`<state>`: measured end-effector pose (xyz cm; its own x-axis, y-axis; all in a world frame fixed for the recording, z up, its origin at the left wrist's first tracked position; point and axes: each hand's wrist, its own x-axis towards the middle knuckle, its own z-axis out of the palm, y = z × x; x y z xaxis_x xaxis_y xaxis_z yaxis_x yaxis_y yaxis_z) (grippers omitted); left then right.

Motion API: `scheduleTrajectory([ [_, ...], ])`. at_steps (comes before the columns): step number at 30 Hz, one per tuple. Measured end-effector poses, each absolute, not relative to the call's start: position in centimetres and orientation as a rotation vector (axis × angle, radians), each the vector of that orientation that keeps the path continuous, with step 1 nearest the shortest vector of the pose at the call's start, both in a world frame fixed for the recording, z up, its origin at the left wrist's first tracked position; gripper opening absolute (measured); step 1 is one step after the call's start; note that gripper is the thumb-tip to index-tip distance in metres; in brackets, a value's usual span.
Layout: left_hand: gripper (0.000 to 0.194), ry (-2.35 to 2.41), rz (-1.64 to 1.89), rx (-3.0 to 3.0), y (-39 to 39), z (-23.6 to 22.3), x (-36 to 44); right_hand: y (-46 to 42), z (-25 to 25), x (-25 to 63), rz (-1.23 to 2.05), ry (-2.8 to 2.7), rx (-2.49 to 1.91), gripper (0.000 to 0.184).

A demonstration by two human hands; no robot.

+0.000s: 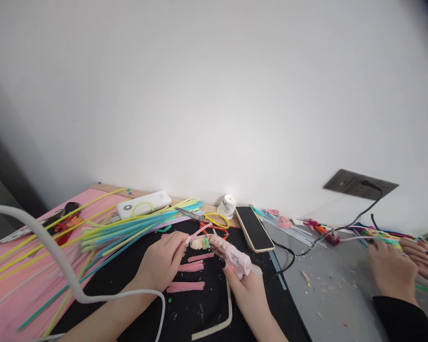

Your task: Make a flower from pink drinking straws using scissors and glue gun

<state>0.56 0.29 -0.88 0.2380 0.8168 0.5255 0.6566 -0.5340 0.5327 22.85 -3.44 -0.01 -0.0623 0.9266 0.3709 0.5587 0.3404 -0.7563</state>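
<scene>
My left hand [167, 259] is closed, its fingertips pinching a pink pipe cleaner [199, 233] over the black mat [185, 320]. Wrapped in my right hand [248, 292] is a pale pink hot glue gun [231, 254], its nozzle pointing left and close to the pinched piece. A small red light glows on the gun. Beneath and beside the fingertips lies a cream and green fuzzy piece [199, 243], partly covered. Cut pink pipe cleaner strips [186, 286] rest in short bundles on the mat, next to my left hand.
Scissors [217, 221], a small white cup [227, 206], a phone [254, 228] and a white power bank [143, 204] line the wall side. Long coloured pipe cleaners [128, 232] spread leftward. A white cable [57, 247] crosses the left foreground. At right, another person's hands [394, 270] work.
</scene>
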Motion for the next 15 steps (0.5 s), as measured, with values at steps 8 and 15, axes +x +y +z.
scheduleTrajectory([
  [8, 0.025, 1.411, 1.211, 2.283, 0.25, -0.83, 0.39, -3.39, -0.21, 23.06, 0.505, -1.727, -1.396, 0.029],
  [15, 0.022, 1.409, 1.229, 2.247, 0.32, -0.59, 0.34, -3.43, 0.37, 23.45, 0.422, -1.706, -1.416, 0.028],
])
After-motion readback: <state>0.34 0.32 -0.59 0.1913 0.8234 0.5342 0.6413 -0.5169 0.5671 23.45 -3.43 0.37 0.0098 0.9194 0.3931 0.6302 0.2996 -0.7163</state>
